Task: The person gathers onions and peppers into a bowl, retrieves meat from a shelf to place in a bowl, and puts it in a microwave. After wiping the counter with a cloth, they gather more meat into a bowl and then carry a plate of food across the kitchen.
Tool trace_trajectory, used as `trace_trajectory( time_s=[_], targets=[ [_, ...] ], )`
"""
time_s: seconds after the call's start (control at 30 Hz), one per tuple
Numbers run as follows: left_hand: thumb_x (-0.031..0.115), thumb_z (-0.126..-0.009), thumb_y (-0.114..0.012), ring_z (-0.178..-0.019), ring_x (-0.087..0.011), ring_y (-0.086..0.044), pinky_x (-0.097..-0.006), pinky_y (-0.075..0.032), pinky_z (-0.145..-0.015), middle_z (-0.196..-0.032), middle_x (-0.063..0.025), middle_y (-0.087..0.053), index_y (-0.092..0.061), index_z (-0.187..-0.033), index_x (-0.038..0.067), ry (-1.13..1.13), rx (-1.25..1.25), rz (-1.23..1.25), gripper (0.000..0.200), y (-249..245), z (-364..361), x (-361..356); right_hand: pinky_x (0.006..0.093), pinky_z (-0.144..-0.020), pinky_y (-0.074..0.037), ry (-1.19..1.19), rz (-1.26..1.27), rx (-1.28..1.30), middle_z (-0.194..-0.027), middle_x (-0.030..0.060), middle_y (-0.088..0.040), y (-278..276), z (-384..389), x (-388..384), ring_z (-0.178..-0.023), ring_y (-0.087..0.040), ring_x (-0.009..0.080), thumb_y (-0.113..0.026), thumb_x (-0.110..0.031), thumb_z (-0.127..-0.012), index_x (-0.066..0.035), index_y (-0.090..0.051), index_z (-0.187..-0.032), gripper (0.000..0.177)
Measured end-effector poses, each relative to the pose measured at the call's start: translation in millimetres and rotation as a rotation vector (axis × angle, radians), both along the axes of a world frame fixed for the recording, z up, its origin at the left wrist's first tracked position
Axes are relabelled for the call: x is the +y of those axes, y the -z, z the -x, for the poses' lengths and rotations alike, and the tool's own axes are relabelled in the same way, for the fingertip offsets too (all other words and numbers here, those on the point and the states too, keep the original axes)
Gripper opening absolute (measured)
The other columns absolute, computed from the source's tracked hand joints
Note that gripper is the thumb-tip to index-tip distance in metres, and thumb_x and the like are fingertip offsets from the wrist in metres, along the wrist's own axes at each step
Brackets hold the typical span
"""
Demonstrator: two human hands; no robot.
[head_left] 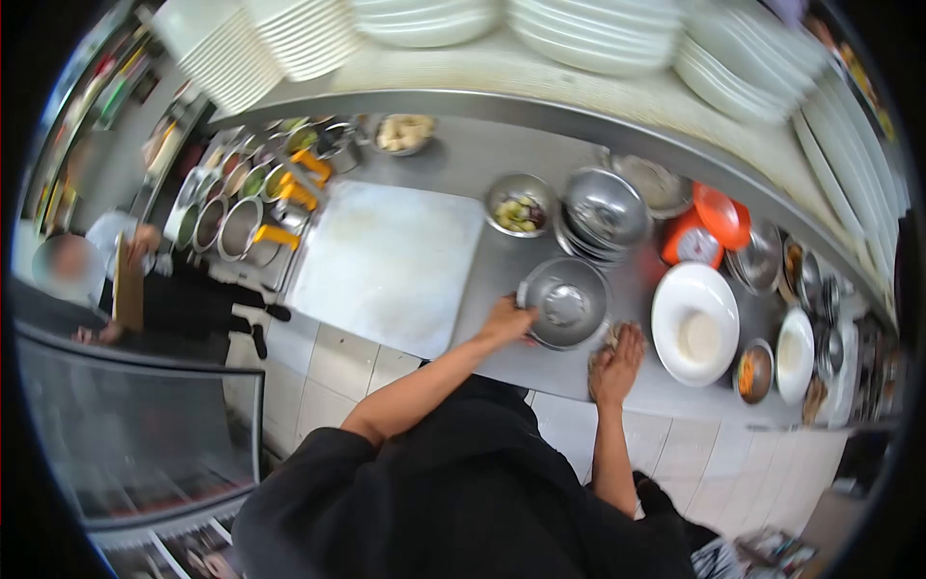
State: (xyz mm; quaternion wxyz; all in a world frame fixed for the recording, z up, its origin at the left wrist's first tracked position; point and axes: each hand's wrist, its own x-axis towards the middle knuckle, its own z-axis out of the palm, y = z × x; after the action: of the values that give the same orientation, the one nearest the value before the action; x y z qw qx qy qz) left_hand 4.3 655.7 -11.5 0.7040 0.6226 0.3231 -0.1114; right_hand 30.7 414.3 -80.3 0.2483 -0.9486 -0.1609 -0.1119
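My left hand [508,322] grips the left rim of an empty metal bowl [564,303] near the counter's front edge. To the right of that bowl, my right hand [617,365] lies on a light crumpled cloth [595,372] on the steel counter [550,370], its fingers pointing away from me. Behind the held bowl are a metal bowl with cut vegetables [520,206] and a stack of metal bowls [606,207]. A large white dish [694,324] stands to the right of my right hand.
A white cutting board [386,261] covers the counter's left part. Beyond it are containers with orange-handled tools [277,236]. An orange scale [693,241] sits at the back right. Stacked white plates [598,34] fill the overhead shelf. Another person [125,261] stands at the far left.
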Motion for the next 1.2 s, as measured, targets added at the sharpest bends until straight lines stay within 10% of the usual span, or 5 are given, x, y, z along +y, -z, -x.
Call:
trace_trajectory(
  time_s=[0.3, 0.67, 0.87, 1.03, 1.2],
  targets=[
    [0.058, -0.079, -0.054, -0.082, -0.0286, -0.064, -0.0340, -0.052, -0.059, -0.121, -0.0223, -0.050, -0.043, -0.126, -0.003, 0.159, 0.009, 0.098, 0.078, -8, 8, 47, 0.0455, -0.109, -0.018, 0.145, 0.076, -0.164, -0.135, 0.0227, -0.039, 11, 3, 17, -0.128, -0.032, 0.0369, -0.039, -0.019, -0.087, 0.005, -0.041, -0.128, 0.048],
    [0.002, -0.075, -0.057, -0.073, -0.0188, -0.063, -0.0290, -0.051, -0.055, -0.086, -0.0123, -0.062, -0.058, -0.099, -0.004, -0.028, -0.290, -0.048, 0.024, 23, 46, 159, 0.0451, -0.102, -0.032, 0.225, -0.177, -0.082, -0.113, 0.0211, -0.059, 10, 4, 13, -0.115, -0.049, 0.0376, -0.050, -0.020, -0.084, 0.006, -0.061, -0.102, 0.033],
    [0.003, -0.073, -0.059, -0.069, -0.0157, -0.061, -0.0276, -0.051, -0.059, -0.077, -0.0080, -0.064, -0.063, -0.091, -0.002, -0.094, -0.247, -0.193, 0.020, -19, 56, 184, 0.0382, -0.081, -0.044, 0.700, -0.458, -0.148, -0.094, 0.0176, -0.063, -55, 17, 36, -0.088, -0.058, 0.0321, -0.064, -0.011, -0.079, 0.002, -0.063, -0.092, 0.019],
    [0.002, -0.071, -0.063, -0.075, -0.0163, -0.061, -0.0266, -0.050, -0.064, -0.095, -0.0115, -0.062, -0.062, -0.088, -0.002, 0.074, -0.413, -0.279, 0.017, -30, 48, 189, 0.0318, -0.073, -0.046, 0.634, -0.369, -0.622, -0.077, 0.0123, -0.061, -149, -7, 59, -0.075, -0.058, 0.0241, -0.067, -0.011, -0.078, 0.003, -0.060, -0.080, 0.016],
    [-0.002, -0.071, -0.065, -0.082, -0.0165, -0.060, -0.0257, -0.049, -0.065, -0.113, -0.0143, -0.055, -0.057, -0.096, -0.003, 0.235, -0.514, -0.371, 0.026, -76, 41, 164, 0.0268, -0.058, -0.044, 0.536, -0.745, -0.511, -0.070, 0.0061, -0.063, -237, -38, 66, -0.059, -0.055, 0.0121, -0.070, -0.012, -0.076, 0.000, -0.064, -0.079, 0.014]
  ],
)
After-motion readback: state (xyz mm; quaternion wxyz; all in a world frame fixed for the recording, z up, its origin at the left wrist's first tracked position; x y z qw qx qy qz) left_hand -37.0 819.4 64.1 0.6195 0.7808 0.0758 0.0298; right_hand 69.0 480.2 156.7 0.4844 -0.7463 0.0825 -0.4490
